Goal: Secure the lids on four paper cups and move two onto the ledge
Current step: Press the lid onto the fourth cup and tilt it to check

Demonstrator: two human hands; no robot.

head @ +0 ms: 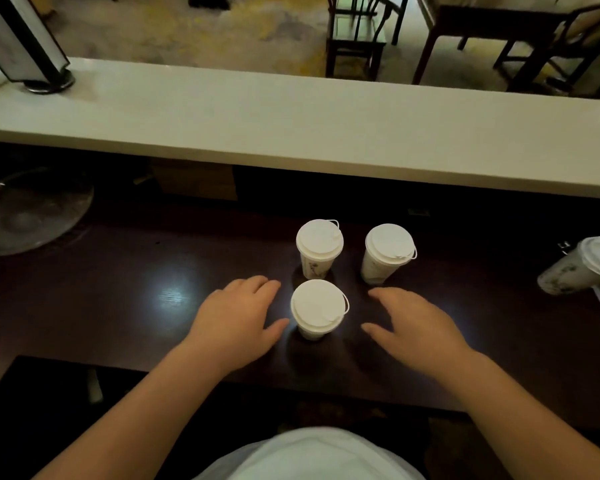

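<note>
Nearest lidded paper cup [318, 309] upright on dark counter [125, 306], between left hand [238, 317] and right hand [418, 327]; fingers spread, touching nothing. Two lidded cups [319, 247] [387, 252] behind; fourth cup [582, 265] far right; pale ledge [291, 133] beyond.

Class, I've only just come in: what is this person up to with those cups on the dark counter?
The left hand and right hand are open on either side of the nearest cup, touching nothing. Two more lidded cups stand behind it and a fourth far right. The pale ledge holds no cups yet.
</note>
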